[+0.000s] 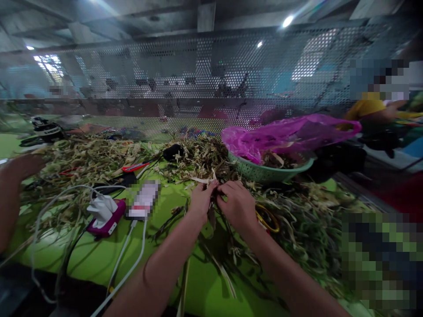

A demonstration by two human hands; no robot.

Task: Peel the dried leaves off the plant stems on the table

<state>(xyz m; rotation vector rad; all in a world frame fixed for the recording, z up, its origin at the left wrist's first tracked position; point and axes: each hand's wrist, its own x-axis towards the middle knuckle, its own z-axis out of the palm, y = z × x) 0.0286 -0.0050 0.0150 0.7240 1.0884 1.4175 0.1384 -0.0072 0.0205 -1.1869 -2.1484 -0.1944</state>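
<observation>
Dim hall, cool ceiling lamps (287,20) glaring; soft overall blur, edges bowed, several patches pixelated.

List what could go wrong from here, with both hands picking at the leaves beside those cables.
The leaf litter lies close around the white charger and pink socket block; scraps may work into the plugs. The white cables run past the left forearm; a snag might drag them. The left hand and right hand pinch one plant strip; it may tear.
</observation>
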